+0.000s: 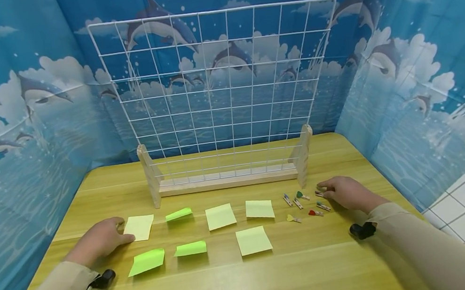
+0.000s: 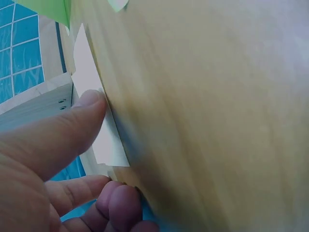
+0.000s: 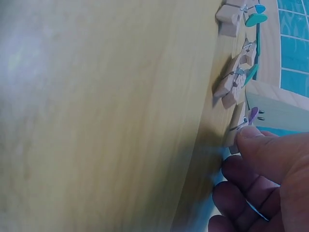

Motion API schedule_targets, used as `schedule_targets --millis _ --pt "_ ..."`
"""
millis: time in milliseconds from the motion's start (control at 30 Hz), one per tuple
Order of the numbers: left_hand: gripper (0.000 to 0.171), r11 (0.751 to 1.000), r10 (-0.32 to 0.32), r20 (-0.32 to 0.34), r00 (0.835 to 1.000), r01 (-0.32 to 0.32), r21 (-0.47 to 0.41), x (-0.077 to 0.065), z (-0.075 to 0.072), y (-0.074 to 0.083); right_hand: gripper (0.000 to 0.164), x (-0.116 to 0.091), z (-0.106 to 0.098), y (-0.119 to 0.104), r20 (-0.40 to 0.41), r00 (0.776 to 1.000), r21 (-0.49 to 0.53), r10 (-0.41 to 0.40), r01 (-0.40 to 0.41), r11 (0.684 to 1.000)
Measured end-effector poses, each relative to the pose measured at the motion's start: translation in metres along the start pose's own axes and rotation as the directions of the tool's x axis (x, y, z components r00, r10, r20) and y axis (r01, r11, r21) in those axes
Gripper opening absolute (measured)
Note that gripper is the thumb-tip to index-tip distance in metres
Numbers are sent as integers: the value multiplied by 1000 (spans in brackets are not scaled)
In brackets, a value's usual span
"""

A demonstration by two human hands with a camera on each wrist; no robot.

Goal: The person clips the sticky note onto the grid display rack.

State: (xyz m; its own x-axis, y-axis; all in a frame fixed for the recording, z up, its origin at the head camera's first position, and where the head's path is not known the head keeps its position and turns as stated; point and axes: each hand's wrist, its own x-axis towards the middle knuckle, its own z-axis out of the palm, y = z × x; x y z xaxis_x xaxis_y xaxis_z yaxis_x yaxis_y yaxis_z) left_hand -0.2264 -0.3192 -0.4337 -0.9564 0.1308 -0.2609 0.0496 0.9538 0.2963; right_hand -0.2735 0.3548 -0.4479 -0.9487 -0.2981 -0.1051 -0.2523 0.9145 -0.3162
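Observation:
In the head view a pale yellow sticky note (image 1: 140,227) lies at the left of the table. My left hand (image 1: 99,239) is beside it, the thumb (image 2: 89,104) overlapping the note (image 2: 91,72) in the left wrist view while the other fingers curve loosely past its near corner. On the right, my right hand (image 1: 346,193) pinches a small wooden clothespin (image 3: 236,126) with a purple decoration, thumb on its side and the index finger mostly hidden behind. Several more mini clothespins lie to its left, among them one with a red heart (image 1: 315,213) and one with a yellow heart (image 1: 293,219).
A white wire grid (image 1: 231,88) stands upright in a wooden base (image 1: 228,181) at the back of the table (image 1: 272,282). Between the hands lie bright green sticky notes (image 1: 147,261) with curled edges and more pale yellow notes (image 1: 254,240). A dolphin-print curtain (image 1: 15,106) surrounds the table.

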Motion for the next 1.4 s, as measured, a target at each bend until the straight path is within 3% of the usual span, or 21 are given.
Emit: schedule_targets --millis 333,633,867,1100,1300,1400 --pt "85 999 -2 10 1000 2 -34 4 2 4 31 2 2 0 1 1000 -12 -21 21 1000" --pt "82 993 11 22 1000 -9 -119 4 0 1 38 0 0 -3 39 999 -2 -8 8 1000" --pt "83 974 -33 63 997 46 -222 -1 -3 4 30 1 2 -4 30 999 10 -25 24 1000" --pt "87 947 -79 81 994 100 -304 -3 0 3 18 0 2 -5 38 999 65 39 -41 997" --pt "87 963 -68 41 997 76 -259 0 1 1 10 0 2 -4 15 999 84 42 -43 996" --pt "84 958 -69 16 998 70 -278 2 2 2 7 0 4 -4 1 999 91 46 -46 995"
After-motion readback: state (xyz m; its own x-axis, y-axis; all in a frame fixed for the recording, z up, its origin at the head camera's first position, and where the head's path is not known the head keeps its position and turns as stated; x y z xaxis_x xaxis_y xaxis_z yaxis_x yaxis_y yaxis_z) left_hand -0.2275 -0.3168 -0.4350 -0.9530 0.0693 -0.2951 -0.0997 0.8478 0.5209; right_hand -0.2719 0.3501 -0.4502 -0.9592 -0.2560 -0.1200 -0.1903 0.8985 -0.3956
